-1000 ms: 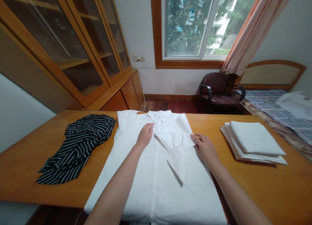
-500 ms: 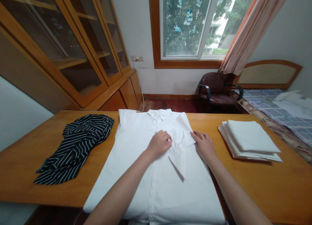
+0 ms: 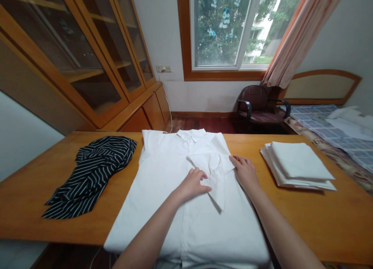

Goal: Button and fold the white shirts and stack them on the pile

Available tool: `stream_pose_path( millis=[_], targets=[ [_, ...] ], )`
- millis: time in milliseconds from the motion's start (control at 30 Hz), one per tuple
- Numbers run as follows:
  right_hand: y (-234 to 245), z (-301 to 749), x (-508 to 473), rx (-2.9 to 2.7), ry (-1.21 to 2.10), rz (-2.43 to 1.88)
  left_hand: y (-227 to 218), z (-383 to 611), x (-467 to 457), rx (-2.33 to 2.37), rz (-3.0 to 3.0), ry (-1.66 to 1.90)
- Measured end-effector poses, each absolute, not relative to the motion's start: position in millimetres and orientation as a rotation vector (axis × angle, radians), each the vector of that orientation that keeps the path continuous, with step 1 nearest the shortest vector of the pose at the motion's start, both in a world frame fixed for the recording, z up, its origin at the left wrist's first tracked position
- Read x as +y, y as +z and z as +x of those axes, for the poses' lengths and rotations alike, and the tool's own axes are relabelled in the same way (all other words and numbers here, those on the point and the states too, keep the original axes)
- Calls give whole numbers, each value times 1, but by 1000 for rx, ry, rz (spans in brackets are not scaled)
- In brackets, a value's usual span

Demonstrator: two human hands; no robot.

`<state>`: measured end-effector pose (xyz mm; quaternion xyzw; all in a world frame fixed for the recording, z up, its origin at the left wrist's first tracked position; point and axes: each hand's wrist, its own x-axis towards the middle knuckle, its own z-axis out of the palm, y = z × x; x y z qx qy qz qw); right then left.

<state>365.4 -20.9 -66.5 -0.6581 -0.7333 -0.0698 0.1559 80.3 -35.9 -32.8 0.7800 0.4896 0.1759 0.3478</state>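
Note:
A white collared shirt (image 3: 157, 199) lies front up on the wooden table, its lower end hanging past the near edge. One sleeve (image 3: 217, 183) is folded inward across the chest, its pointed end lying toward me. Just over this sleeve is my left hand (image 3: 192, 185), thumb and fingers apart, with nothing held between them. At the shirt's right edge, where the sleeve folds over, my right hand (image 3: 245, 174) has its thumb on the cloth and its other fingers curled at the edge, gripping it.
A black striped garment (image 3: 96, 176) lies crumpled on the table's left. To the right sits a stack of folded white cloth (image 3: 300, 162). Beyond the table are a dark red armchair (image 3: 256, 106), a bed (image 3: 309, 113) and a glass-doored cabinet (image 3: 134, 92).
My left hand has moved slightly toward me and opened, letting go of the sleeve. My right hand stays at the shirt's right edge.

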Motion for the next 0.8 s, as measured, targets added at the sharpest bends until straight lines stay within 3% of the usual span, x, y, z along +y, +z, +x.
stream_pose_path(
  millis=[267, 533, 800],
  targets=[
    [-66, 365, -21, -2089, -171, -1872, -38, 92, -41, 1270, 2020, 536],
    [-65, 362, -21, -2072, -141, -1928, -31, 82, -40, 1106, 1326, 814],
    [-62, 361, -22, -2081, -151, -1941, -10, 44, -43, 1105, 1071, 993]
  ],
)
